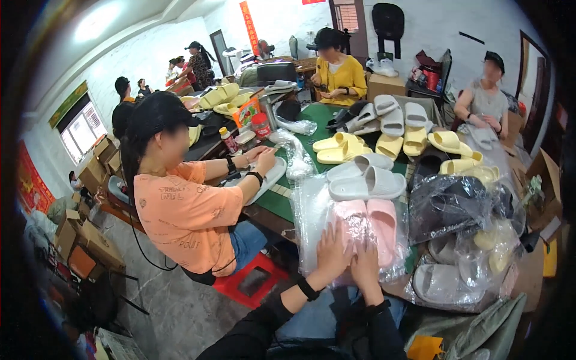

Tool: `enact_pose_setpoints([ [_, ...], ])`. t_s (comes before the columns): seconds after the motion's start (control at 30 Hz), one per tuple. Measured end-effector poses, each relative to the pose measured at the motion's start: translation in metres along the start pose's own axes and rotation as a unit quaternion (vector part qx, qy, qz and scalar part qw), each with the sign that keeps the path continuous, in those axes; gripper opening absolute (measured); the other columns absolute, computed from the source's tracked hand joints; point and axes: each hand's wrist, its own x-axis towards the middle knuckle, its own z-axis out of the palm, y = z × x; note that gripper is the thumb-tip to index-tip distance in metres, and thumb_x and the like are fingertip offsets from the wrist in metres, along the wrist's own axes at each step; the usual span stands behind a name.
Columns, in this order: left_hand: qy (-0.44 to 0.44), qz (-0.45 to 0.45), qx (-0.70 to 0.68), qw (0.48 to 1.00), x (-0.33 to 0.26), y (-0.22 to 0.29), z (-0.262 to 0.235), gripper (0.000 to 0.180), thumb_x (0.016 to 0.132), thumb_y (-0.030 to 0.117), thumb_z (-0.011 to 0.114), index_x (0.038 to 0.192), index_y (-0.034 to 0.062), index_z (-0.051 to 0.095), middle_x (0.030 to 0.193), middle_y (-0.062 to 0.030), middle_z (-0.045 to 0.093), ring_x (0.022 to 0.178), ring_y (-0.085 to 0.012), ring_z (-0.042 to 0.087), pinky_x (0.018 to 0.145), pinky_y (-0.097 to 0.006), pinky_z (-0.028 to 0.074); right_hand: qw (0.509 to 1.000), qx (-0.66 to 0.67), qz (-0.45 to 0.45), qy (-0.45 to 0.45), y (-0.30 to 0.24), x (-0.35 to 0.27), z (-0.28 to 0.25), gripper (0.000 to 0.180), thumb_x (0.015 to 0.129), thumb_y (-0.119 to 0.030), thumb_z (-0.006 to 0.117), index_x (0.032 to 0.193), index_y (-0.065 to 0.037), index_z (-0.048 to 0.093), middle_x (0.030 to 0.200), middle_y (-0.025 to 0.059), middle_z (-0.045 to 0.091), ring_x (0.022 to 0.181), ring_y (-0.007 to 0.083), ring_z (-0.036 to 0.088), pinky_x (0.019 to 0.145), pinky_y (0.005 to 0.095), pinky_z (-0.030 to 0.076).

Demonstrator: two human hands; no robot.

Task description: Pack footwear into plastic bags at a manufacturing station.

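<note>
A pair of pink slippers (pixel 381 223) lies in a clear plastic bag (pixel 311 223) at the table's near edge. My left hand (pixel 334 252) rests on the bag over the left slipper, fingers stretched forward. Close beside it, my right hand (pixel 365 264) lies on the plastic at the heel end, its fingers extended and partly hidden by glare. A pair of light grey slippers (pixel 367 183) sits just beyond the pink ones, on the plastic.
Yellow slippers (pixel 342 149) and more grey ones are heaped farther back. To the right lie bagged black slippers (pixel 447 201) and bagged grey slippers (pixel 447 282). On the left, a person in an orange shirt (pixel 186 210) handles a grey slipper (pixel 271 179) over the green tabletop (pixel 277 205).
</note>
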Motion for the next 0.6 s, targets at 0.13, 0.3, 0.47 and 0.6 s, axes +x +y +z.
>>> enact_pose_setpoints([
  [0.13, -0.027, 0.072, 0.067, 0.995, -0.001, -0.016, 0.004, 0.064, 0.090, 0.030, 0.052, 0.145, 0.0079, 0.028, 0.141, -0.0237, 0.040, 0.120, -0.0489, 0.043, 0.096, -0.054, 0.038, 0.994, -0.088, -0.021, 0.056, 0.026, 0.028, 0.025, 0.037, 0.087, -0.021, 0.051, 0.117, 0.000, 0.059, 0.135, 0.0325, 0.041, 0.128, 0.0494, 0.033, 0.107, 0.0499, 0.028],
  [0.3, -0.040, 0.052, 0.041, 0.997, -0.027, -0.020, 0.008, 0.055, 0.089, 0.021, 0.051, 0.140, 0.0056, 0.036, 0.142, -0.0235, 0.038, 0.119, -0.0515, 0.045, 0.095, -0.053, 0.042, 0.974, -0.226, 0.010, -0.035, 0.025, 0.052, 0.047, 0.064, 0.087, -0.042, 0.046, 0.142, -0.012, 0.035, 0.149, 0.0235, 0.026, 0.138, 0.0411, 0.021, 0.107, 0.0566, 0.023],
  [0.47, -0.058, 0.094, 0.040, 0.993, -0.035, 0.002, -0.005, 0.068, 0.080, 0.004, 0.052, 0.143, 0.0026, 0.029, 0.138, -0.0258, 0.041, 0.113, -0.0482, 0.049, 0.087, -0.048, 0.048, 0.965, -0.237, 0.112, 0.020, 0.047, 0.086, 0.053, 0.058, 0.085, -0.042, 0.052, 0.129, -0.005, 0.048, 0.142, 0.0256, 0.034, 0.133, 0.0403, 0.029, 0.101, 0.0606, 0.026],
  [0.6, -0.043, 0.136, 0.056, 0.988, -0.048, 0.006, -0.007, 0.069, 0.081, 0.006, 0.053, 0.144, 0.0026, 0.026, 0.138, -0.0301, 0.037, 0.113, -0.0491, 0.049, 0.089, -0.048, 0.047, 0.965, -0.248, 0.084, 0.017, 0.025, 0.081, 0.031, 0.048, 0.083, -0.039, 0.058, 0.113, -0.002, 0.057, 0.139, 0.0258, 0.038, 0.129, 0.0389, 0.034, 0.094, 0.0537, 0.033],
])
